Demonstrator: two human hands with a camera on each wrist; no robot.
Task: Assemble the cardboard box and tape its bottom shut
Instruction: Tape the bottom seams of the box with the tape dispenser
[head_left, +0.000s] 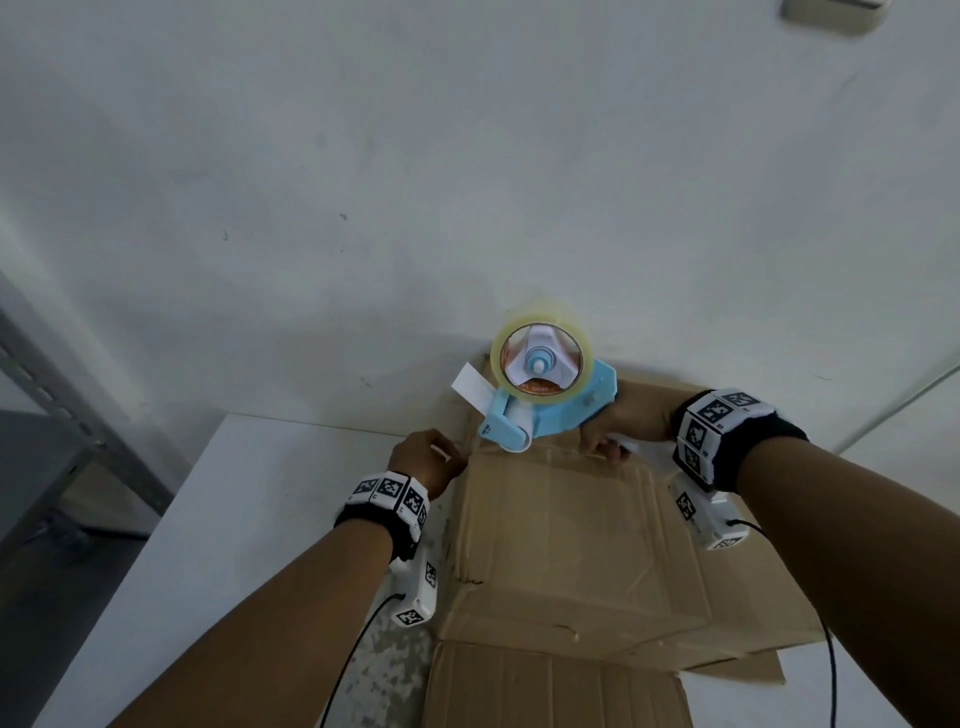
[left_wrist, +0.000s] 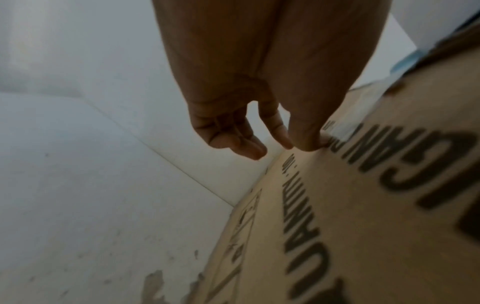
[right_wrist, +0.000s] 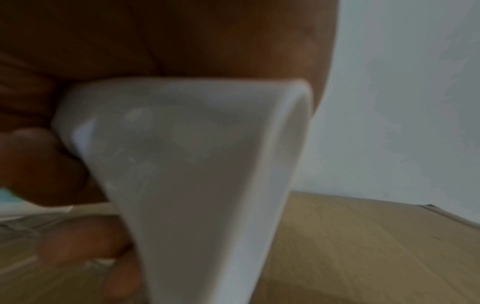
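Note:
A brown cardboard box (head_left: 571, 519) lies on the white table (head_left: 208, 519) with its flaps folded flat on top. A light-blue tape dispenser (head_left: 545, 384) with a clear tape roll stands at the box's far edge. My right hand (head_left: 618, 426) grips its white handle (right_wrist: 194, 164), fingers (right_wrist: 78, 246) curled round it just above the cardboard (right_wrist: 363, 246). My left hand (head_left: 431, 457) is at the far left corner of the box. Its thumb and forefinger (left_wrist: 291, 144) press on the printed side panel (left_wrist: 363, 226) near a shiny strip of tape, the other fingers loosely curled.
A white wall rises right behind the box and table. A grey metal shelf upright (head_left: 62, 395) stands at the left. One loose box flap (head_left: 545, 691) sticks out toward me. Cables hang from both wrist cameras.

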